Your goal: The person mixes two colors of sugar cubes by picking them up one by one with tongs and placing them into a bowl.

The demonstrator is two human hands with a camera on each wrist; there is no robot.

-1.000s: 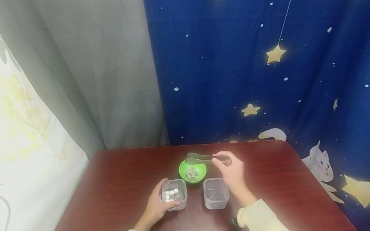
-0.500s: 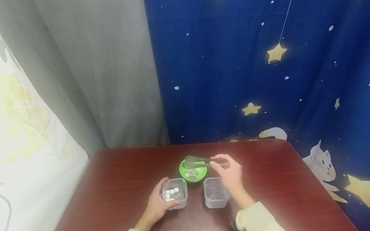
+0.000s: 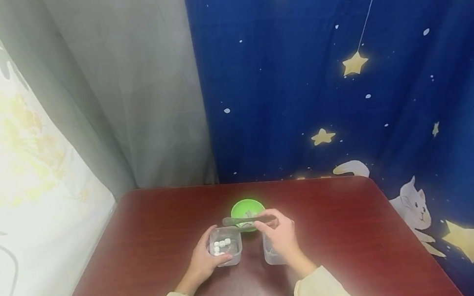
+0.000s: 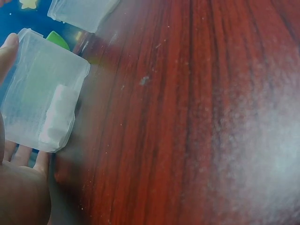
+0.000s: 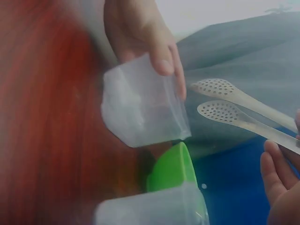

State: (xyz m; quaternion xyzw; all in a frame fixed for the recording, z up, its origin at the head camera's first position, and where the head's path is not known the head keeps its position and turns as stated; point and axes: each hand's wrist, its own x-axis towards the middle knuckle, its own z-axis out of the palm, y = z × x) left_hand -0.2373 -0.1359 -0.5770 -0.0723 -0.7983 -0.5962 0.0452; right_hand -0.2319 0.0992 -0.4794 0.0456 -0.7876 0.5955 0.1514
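My left hand point(image 3: 206, 258) grips a clear plastic container point(image 3: 226, 246) holding a few white cubes point(image 3: 220, 244) on the red-brown table point(image 3: 141, 238). My right hand point(image 3: 274, 227) pinches grey perforated tongs point(image 3: 243, 220), which point left between the green bowl point(image 3: 247, 208) and that container. In the right wrist view the tongs' tips point(image 5: 218, 99) stand slightly apart with nothing between them, beside the left hand's fingers point(image 5: 159, 47) on the container point(image 5: 145, 110). A second clear container point(image 3: 271, 256) sits partly under my right hand. The bowl's contents are barely visible.
The table's rounded far edge meets a blue star-print curtain point(image 3: 344, 80) behind and a grey curtain point(image 3: 137, 91) at the back left. In the left wrist view, bare tabletop point(image 4: 211, 117) spreads to the right of the container point(image 4: 42, 105).
My right hand has carried the tongs left and toward me, from above the bowl's far rim to near the left container. The left hand has kept its hold.
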